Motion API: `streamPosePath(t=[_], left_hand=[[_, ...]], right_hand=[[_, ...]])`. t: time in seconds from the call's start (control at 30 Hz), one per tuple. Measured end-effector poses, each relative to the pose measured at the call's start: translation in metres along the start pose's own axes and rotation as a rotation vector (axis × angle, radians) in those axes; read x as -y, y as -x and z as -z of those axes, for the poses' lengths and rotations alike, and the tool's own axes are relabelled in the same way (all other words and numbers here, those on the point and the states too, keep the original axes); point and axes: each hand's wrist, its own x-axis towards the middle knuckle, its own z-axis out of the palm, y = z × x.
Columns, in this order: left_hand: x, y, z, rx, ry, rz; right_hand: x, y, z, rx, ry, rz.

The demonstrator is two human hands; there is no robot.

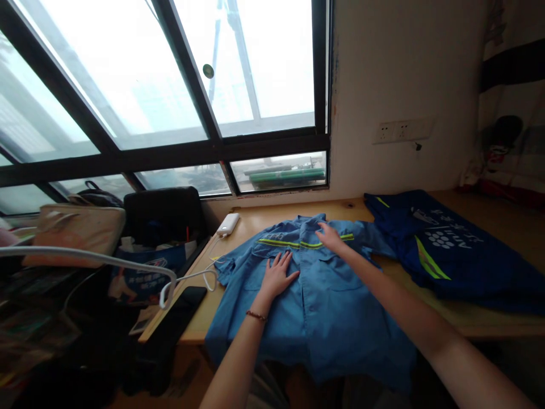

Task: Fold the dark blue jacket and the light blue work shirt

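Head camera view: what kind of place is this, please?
Probably a home or dormitory room: a wooden table under a large window, wall sockets, bags piled at left, a blue shirt spread on the table.

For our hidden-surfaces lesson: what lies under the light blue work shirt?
The wooden table shows around the light blue work shirt, whose hem overhangs the front edge. Anything between cloth and tabletop is covered.
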Motion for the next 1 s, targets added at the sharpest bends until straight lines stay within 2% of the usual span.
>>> streamPosePath(t=[0.07,0.13,0.2,0.27,0.4,0.5,0.57,0.63,0.73,0.9,1.0], left_hand=[[0.000,0.001,-0.001,-0.002,-0.011,0.002],[0.000,0.004,-0.002,-0.001,-0.019,0.005],[0.000,0.008,-0.003,0.004,-0.023,0.012],[-0.001,0.014,-0.004,0.008,-0.023,0.022],[-0.004,0.023,0.001,0.045,-0.008,0.031],[-0.009,0.013,0.011,0.103,0.009,0.035],[-0.013,-0.004,0.018,0.107,0.036,0.036],[-0.020,-0.028,0.021,0.054,0.095,0.013],[-0.029,-0.060,0.013,-0.047,0.187,-0.007],[-0.025,-0.084,-0.017,-0.137,0.310,0.164],[-0.016,-0.088,-0.024,-0.143,0.374,0.210]], right_hand=[[-0.007,0.046,-0.023,0.018,0.116,0.022],[-0.018,0.088,-0.038,0.054,0.292,0.029],[-0.032,0.117,-0.038,0.081,0.435,0.096],[-0.047,0.129,-0.025,0.117,0.519,0.151],[-0.071,0.120,0.010,0.135,0.546,0.213],[-0.065,0.103,0.016,0.054,0.507,0.180],[-0.050,0.088,0.008,0.019,0.446,0.172],[-0.031,0.070,-0.006,0.002,0.366,0.192],[-0.014,0.044,-0.031,-0.016,0.303,0.161],[-0.020,0.031,-0.059,-0.075,0.368,0.096],[-0.028,0.030,-0.065,-0.095,0.415,0.081]])
